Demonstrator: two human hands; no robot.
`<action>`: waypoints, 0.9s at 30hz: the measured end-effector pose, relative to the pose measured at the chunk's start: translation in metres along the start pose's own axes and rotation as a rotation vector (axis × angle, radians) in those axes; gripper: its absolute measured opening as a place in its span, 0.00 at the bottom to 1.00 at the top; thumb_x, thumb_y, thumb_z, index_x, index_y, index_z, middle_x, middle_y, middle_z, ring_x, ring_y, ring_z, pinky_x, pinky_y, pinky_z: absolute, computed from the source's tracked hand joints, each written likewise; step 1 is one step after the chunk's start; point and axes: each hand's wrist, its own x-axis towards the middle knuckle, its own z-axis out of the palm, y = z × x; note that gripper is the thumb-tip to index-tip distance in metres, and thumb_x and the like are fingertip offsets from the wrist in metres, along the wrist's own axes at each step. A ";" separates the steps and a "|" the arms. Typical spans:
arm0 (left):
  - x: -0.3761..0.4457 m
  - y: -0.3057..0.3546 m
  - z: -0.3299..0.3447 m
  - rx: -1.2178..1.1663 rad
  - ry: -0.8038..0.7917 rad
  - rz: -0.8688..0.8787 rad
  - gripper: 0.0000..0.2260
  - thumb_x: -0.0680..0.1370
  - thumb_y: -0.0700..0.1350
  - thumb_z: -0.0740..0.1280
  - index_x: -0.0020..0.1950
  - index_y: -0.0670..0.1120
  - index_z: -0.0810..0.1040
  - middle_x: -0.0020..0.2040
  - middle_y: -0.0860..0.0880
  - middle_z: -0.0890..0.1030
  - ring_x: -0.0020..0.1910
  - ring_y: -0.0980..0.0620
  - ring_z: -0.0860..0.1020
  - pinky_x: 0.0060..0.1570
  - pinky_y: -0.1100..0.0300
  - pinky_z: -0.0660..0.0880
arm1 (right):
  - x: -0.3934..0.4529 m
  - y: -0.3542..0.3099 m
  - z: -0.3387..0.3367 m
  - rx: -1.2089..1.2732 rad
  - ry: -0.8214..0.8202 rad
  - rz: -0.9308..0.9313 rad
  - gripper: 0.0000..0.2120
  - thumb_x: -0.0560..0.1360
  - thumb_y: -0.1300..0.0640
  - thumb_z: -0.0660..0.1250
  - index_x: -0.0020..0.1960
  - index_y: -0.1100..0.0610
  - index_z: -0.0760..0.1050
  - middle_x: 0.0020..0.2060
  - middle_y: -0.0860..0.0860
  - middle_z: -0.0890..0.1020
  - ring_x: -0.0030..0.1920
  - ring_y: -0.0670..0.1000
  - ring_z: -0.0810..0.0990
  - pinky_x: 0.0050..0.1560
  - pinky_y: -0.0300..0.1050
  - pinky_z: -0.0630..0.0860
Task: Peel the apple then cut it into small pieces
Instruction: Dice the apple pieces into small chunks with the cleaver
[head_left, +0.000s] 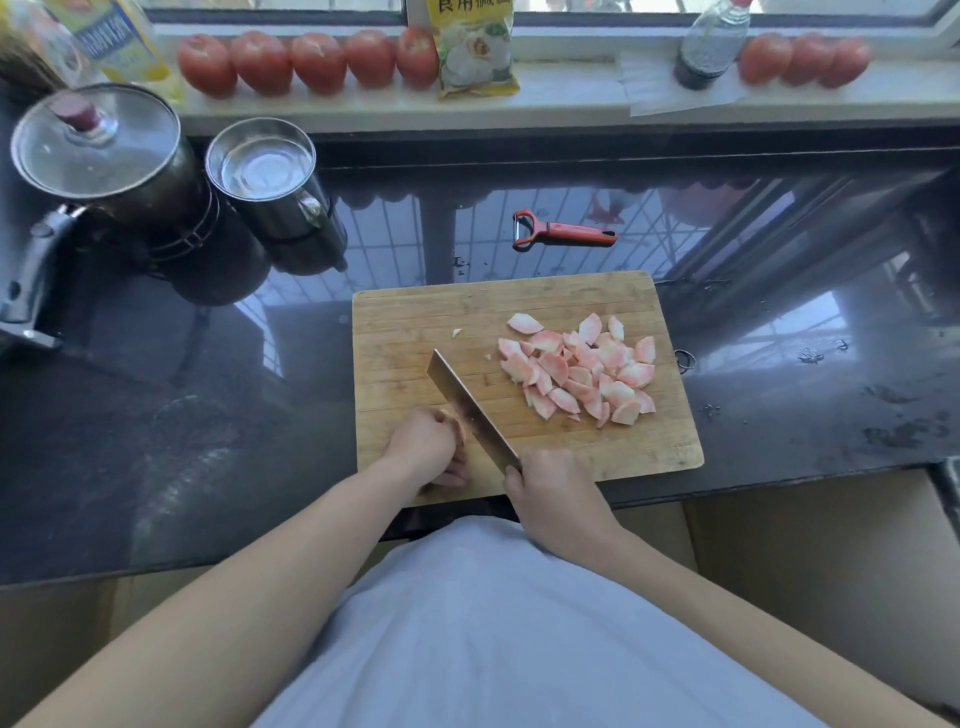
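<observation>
Two hands work: right (558, 491) grips the cleaver (470, 410), left (428, 447) curls on perhaps apple; steel cup (262, 166) holds water.

On the wooden cutting board (415, 317), the far-left portion lies bare, while a heap of apple pieces (579, 371) fills its right half and a cleaver (470, 408) slants across its near-left part between the left hand (428, 447) and right hand (558, 493). Beyond the board's far edge a red peeler (563, 232) lies on open dark counter (779, 415). Left of the board, past more open counter, stand a lidded pot (104, 150) and a steel mug (270, 176), apparently touching.
</observation>
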 end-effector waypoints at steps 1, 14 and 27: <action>0.000 0.001 0.001 -0.042 -0.015 -0.020 0.08 0.84 0.41 0.60 0.54 0.41 0.78 0.45 0.38 0.83 0.38 0.42 0.85 0.38 0.49 0.85 | -0.001 0.000 0.001 -0.010 0.001 -0.014 0.20 0.79 0.59 0.59 0.30 0.52 0.59 0.25 0.48 0.67 0.30 0.55 0.70 0.26 0.40 0.57; 0.008 0.008 0.010 -0.154 0.010 -0.144 0.11 0.84 0.36 0.59 0.45 0.43 0.77 0.38 0.37 0.81 0.34 0.41 0.82 0.40 0.45 0.84 | 0.012 -0.008 0.004 -0.123 -0.117 0.047 0.15 0.76 0.65 0.58 0.32 0.55 0.63 0.30 0.53 0.71 0.34 0.59 0.73 0.28 0.47 0.61; 0.002 0.008 -0.003 -0.148 -0.066 -0.135 0.11 0.85 0.44 0.60 0.54 0.39 0.80 0.45 0.38 0.83 0.39 0.43 0.83 0.37 0.53 0.84 | 0.013 -0.011 -0.012 -0.004 -0.070 0.045 0.15 0.79 0.58 0.59 0.33 0.56 0.66 0.29 0.52 0.73 0.31 0.56 0.72 0.27 0.47 0.60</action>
